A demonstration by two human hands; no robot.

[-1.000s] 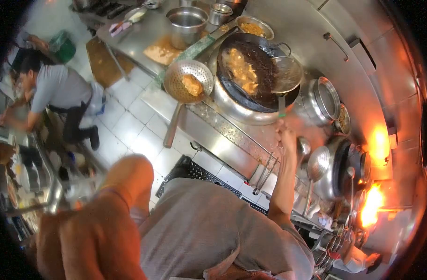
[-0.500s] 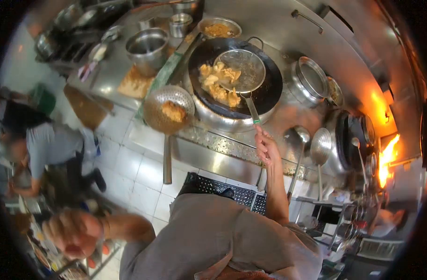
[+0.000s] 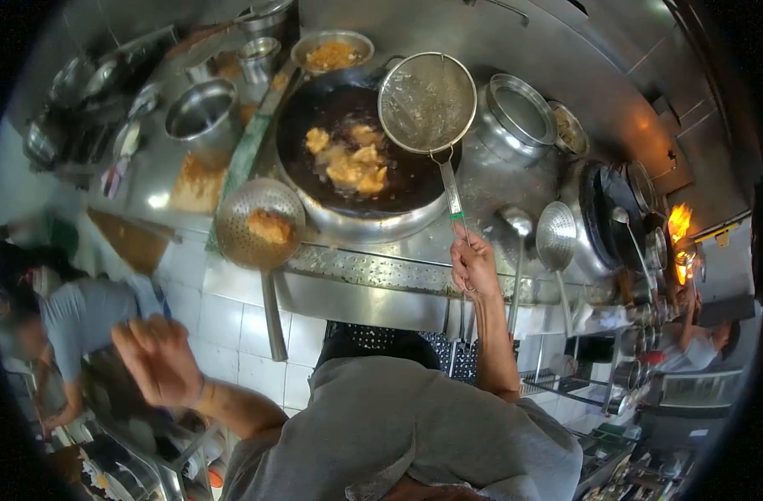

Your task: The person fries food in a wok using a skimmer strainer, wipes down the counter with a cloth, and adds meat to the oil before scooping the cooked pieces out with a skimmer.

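My right hand (image 3: 475, 265) is wrapped round the handle end of a round wire-mesh strainer (image 3: 428, 102), which has a green band on its handle. The strainer is over the right side of a black wok (image 3: 302, 179). Battered golden pieces of food (image 3: 356, 167) sit in dark, bubbling oil in the wok, left of the mesh. My left hand (image 3: 160, 361) is raised off to the left, away from the stove, fingers curled in and nothing seen in them. Nearer the wok, a perforated skimmer (image 3: 240, 234) lies with one browned piece (image 3: 270, 226) in it.
Behind the wok stands a bowl of fried bits (image 3: 332, 56). A steel pot (image 3: 204, 117) is at the left, stacked pans (image 3: 522, 113) at the right. A ladle (image 3: 515, 225) and another skimmer (image 3: 557, 238) lie right. Flames (image 3: 680, 230) rise far right. A person in grey (image 3: 89, 321) bends at left.
The strainer has come up out of the wok's middle and moved to the right, away from the food pieces. My left hand has risen slightly and shifted right. The view has turned a little.
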